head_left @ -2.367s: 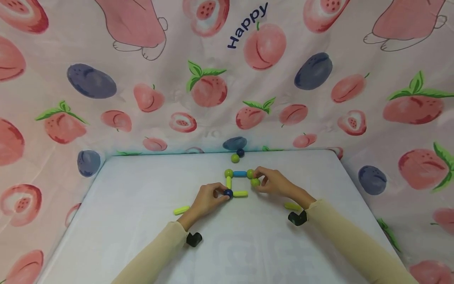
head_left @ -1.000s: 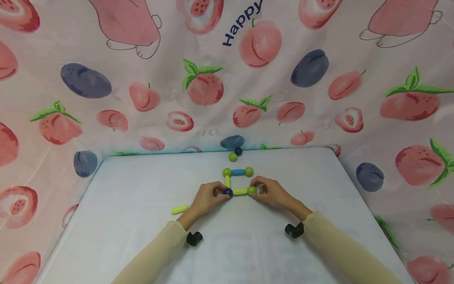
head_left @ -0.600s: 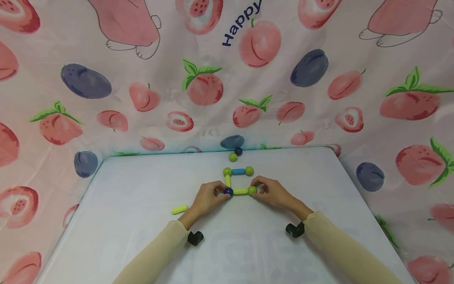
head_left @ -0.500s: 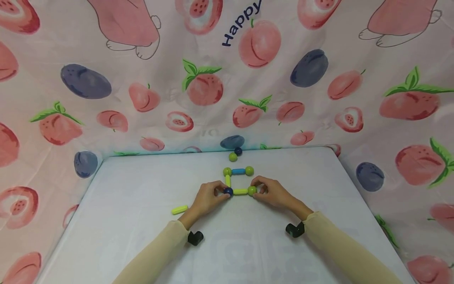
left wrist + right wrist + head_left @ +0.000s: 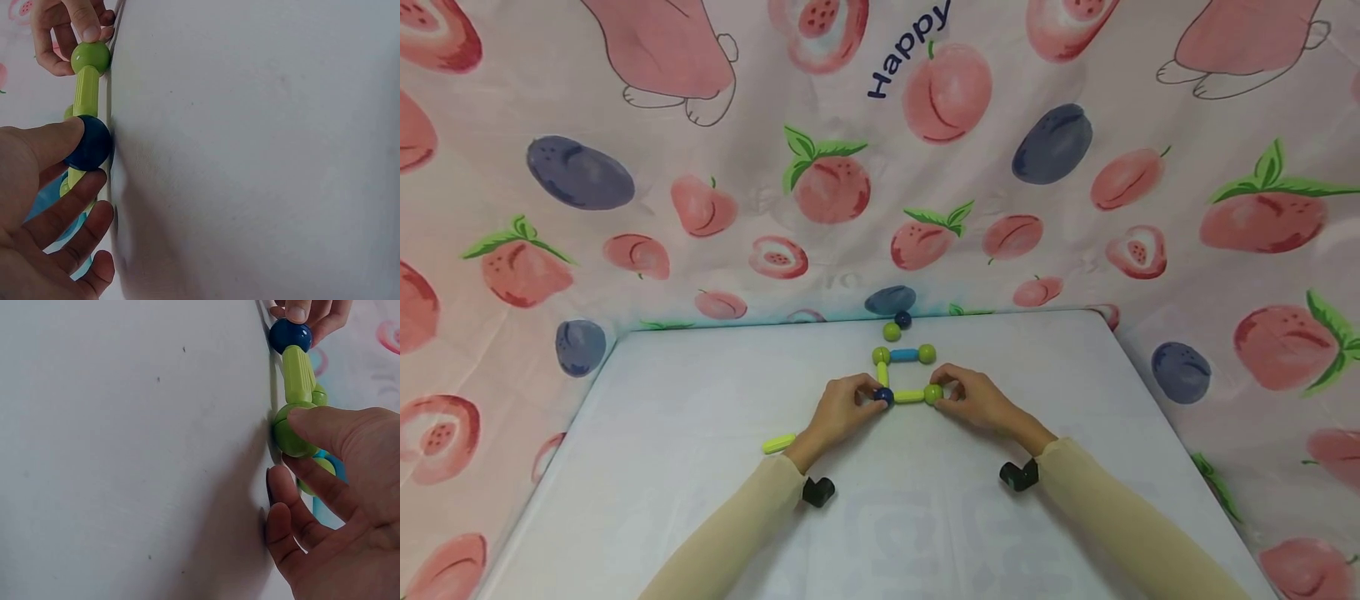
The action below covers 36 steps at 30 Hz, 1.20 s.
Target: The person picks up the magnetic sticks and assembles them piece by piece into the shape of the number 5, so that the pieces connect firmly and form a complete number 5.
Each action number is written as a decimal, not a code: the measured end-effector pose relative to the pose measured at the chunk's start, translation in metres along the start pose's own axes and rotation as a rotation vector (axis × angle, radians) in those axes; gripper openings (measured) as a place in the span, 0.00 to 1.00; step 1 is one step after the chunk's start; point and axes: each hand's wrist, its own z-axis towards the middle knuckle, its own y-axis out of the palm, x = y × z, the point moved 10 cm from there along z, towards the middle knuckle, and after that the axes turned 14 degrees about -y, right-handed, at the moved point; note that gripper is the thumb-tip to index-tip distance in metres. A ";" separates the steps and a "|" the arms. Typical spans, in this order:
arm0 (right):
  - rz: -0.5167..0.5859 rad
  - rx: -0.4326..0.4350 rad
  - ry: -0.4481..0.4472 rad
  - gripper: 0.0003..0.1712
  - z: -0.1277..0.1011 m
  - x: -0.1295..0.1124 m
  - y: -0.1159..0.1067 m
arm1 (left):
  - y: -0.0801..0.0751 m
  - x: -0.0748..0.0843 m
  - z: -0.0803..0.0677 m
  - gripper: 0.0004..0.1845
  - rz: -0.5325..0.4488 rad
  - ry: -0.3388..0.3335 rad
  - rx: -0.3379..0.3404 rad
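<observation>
My left hand (image 5: 842, 408) pinches a dark blue ball (image 5: 89, 144) between thumb and finger. A yellow-green rod (image 5: 910, 397) runs from that ball to a green ball (image 5: 292, 430), which my right hand (image 5: 977, 400) pinches. Another yellow-green rod (image 5: 882, 375) leads back from the blue ball to a second green ball (image 5: 881, 356). From there a blue rod (image 5: 904, 355) reaches a third green ball (image 5: 927, 354). Together they form a square-like frame with its right side unjoined. In both wrist views the far parts are partly hidden behind the fingers.
A loose yellow-green rod (image 5: 778, 443) lies beside my left wrist. Near the back edge of the white table (image 5: 700, 375) sit a green ball (image 5: 891, 332) and a dark blue ball (image 5: 902, 320). A fruit-print cloth (image 5: 842, 283) hangs behind.
My right hand has brought its green ball from the back right corner to the free end of the front rod. Lately both hands have shifted the whole frame slightly away from me.
</observation>
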 end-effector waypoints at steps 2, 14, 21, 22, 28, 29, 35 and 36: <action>0.011 0.001 0.011 0.18 0.001 0.002 0.000 | 0.000 0.000 0.001 0.12 -0.003 -0.005 0.001; 0.020 -0.026 0.018 0.19 0.003 -0.001 -0.002 | 0.000 -0.001 0.005 0.12 -0.002 -0.011 -0.010; -0.014 -0.074 -0.013 0.21 0.003 -0.005 -0.003 | 0.002 -0.003 0.005 0.12 0.004 -0.009 -0.013; -0.015 -0.083 -0.022 0.22 0.002 -0.005 -0.003 | 0.003 -0.003 0.005 0.12 0.004 -0.005 -0.014; -0.038 -0.148 -0.037 0.30 -0.007 -0.005 -0.008 | 0.002 -0.004 0.004 0.11 0.002 -0.005 -0.009; -0.046 -0.156 -0.033 0.31 -0.009 -0.005 -0.010 | 0.002 -0.004 0.004 0.11 0.002 -0.006 -0.008; -0.101 -0.191 -0.031 0.30 -0.027 -0.017 -0.026 | 0.002 -0.003 0.005 0.11 0.006 0.002 -0.006; -0.109 -0.197 -0.034 0.29 -0.030 -0.019 -0.029 | 0.002 -0.003 0.005 0.11 0.007 0.001 -0.005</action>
